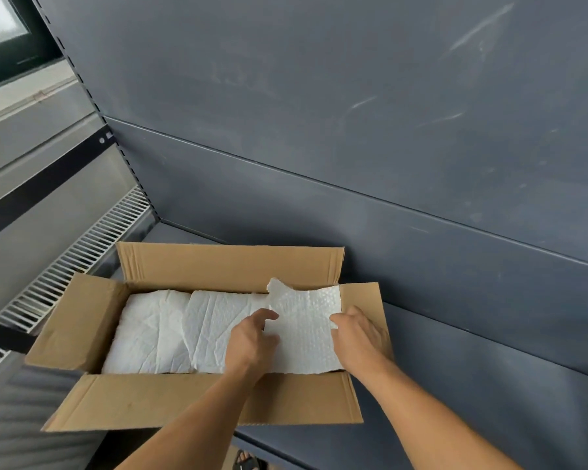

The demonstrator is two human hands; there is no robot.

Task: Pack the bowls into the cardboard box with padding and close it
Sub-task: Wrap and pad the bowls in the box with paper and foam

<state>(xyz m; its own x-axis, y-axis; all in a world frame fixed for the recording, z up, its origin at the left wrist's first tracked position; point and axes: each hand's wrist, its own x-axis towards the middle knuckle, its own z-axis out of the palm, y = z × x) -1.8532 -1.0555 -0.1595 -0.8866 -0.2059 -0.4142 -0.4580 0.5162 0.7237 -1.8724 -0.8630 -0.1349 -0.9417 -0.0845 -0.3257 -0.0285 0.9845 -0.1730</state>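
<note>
At the left end of the grey shelf [462,395], head view: the cardboard box [197,400] stands with all four flaps open, its near flap reaching past the shelf's front edge. White padding [157,330] covers the whole inside; what lies beneath is hidden. A bubble sheet [306,337] lies on top at the right end. The left hand [252,339] rests on this sheet with fingers bent; a pinch cannot be confirmed. The right hand [360,337] holds the sheet's right edge, thumb on top.
</note>
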